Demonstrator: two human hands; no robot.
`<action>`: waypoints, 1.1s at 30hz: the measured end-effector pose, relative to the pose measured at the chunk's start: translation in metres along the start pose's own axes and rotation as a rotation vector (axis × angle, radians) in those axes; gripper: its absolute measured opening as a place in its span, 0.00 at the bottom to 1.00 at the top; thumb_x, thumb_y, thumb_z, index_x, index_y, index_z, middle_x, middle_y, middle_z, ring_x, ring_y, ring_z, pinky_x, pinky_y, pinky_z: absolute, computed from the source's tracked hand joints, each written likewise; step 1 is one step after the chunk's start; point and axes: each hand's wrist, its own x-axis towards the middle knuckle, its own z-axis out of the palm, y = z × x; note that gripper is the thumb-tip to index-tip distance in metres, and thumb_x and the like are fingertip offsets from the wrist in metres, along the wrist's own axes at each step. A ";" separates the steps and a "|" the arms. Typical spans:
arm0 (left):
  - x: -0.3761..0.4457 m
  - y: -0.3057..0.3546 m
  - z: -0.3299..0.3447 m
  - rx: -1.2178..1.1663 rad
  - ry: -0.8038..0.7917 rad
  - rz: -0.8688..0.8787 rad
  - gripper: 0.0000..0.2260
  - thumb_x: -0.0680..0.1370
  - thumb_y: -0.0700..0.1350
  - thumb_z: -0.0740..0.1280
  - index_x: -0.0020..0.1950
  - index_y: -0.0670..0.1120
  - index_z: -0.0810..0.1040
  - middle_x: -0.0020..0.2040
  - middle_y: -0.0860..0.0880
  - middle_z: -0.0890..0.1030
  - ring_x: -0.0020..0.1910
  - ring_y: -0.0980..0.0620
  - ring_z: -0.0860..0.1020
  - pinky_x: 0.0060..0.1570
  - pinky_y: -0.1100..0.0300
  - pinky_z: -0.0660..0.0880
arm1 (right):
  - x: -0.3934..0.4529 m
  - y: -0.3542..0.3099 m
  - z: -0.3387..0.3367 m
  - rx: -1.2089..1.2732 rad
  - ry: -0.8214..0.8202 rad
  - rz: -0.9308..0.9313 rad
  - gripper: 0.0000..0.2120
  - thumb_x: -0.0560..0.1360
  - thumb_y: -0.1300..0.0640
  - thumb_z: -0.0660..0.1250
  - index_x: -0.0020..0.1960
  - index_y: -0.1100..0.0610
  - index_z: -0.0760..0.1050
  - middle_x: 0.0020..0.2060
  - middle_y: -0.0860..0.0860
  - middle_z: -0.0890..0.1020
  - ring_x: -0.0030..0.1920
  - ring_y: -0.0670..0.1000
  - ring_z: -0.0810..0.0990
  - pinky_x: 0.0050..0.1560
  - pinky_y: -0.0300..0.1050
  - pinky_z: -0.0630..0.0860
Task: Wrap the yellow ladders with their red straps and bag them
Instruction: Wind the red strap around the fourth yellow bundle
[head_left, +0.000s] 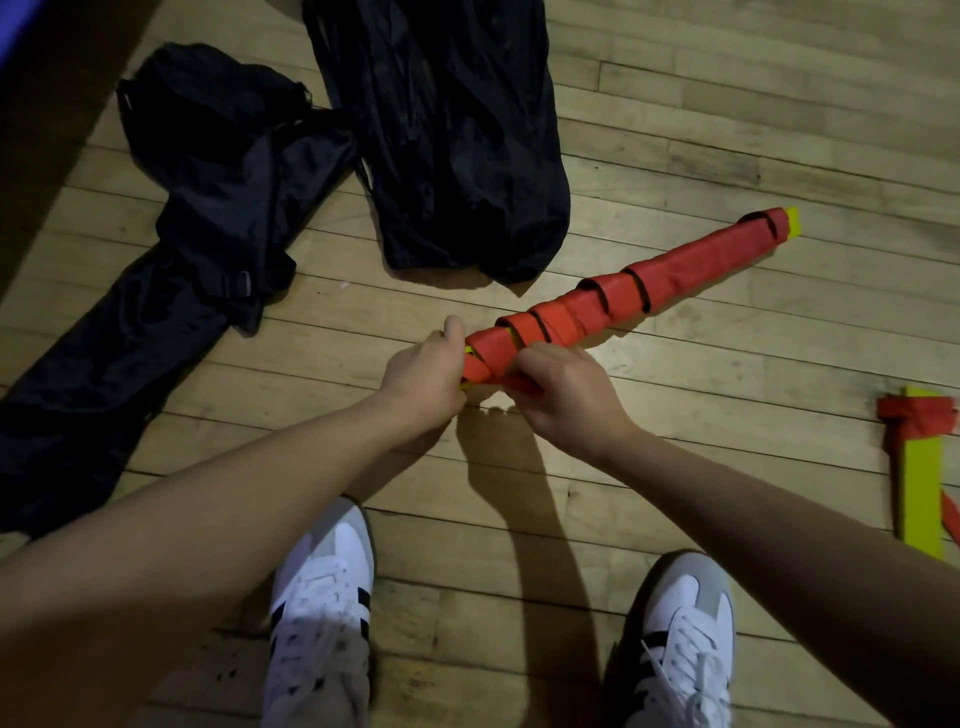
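While both hands grip the strap-wrapped ladder (597, 301), left hand (423, 376) curled at its end, right hand (563, 397) pinching strap.

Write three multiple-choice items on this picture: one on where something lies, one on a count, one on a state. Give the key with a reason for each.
1. Where does the second ladder lie?
A. At the right edge of the floor
B. Inside a bag
C. Under the left shoe

2. How many black bags lie on the wooden floor?
A. One
B. Two
C. Four

3. What state is the held ladder bundle in?
A. Bare yellow, no strap on it
B. Spiralled in red strap nearly end to end
C. Already in a bag

Key:
1 A, its yellow rungs and red strap show at the right edge.
2 B, the left bag and the centre bag are all that show.
3 B, only yellow tips show, and the left hand and right hand grip its near end.
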 end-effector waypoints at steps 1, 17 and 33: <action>-0.001 0.000 -0.001 0.002 0.018 -0.003 0.21 0.73 0.43 0.70 0.58 0.45 0.60 0.45 0.48 0.71 0.40 0.47 0.73 0.37 0.55 0.68 | 0.003 -0.001 -0.001 -0.039 0.022 -0.033 0.03 0.70 0.60 0.68 0.43 0.58 0.76 0.37 0.51 0.77 0.38 0.55 0.76 0.39 0.47 0.69; -0.008 -0.029 -0.008 0.020 0.061 0.102 0.17 0.75 0.42 0.68 0.52 0.49 0.58 0.52 0.47 0.74 0.42 0.50 0.71 0.39 0.57 0.64 | 0.071 -0.002 0.002 -0.124 -0.103 -0.182 0.07 0.73 0.55 0.65 0.48 0.58 0.75 0.37 0.51 0.79 0.40 0.57 0.79 0.47 0.52 0.70; 0.001 -0.058 -0.010 0.116 0.125 0.254 0.21 0.73 0.47 0.72 0.60 0.44 0.68 0.54 0.47 0.77 0.51 0.47 0.77 0.45 0.59 0.62 | 0.126 -0.002 0.010 0.311 -0.108 0.088 0.11 0.70 0.55 0.74 0.51 0.55 0.79 0.44 0.44 0.79 0.50 0.51 0.78 0.58 0.59 0.71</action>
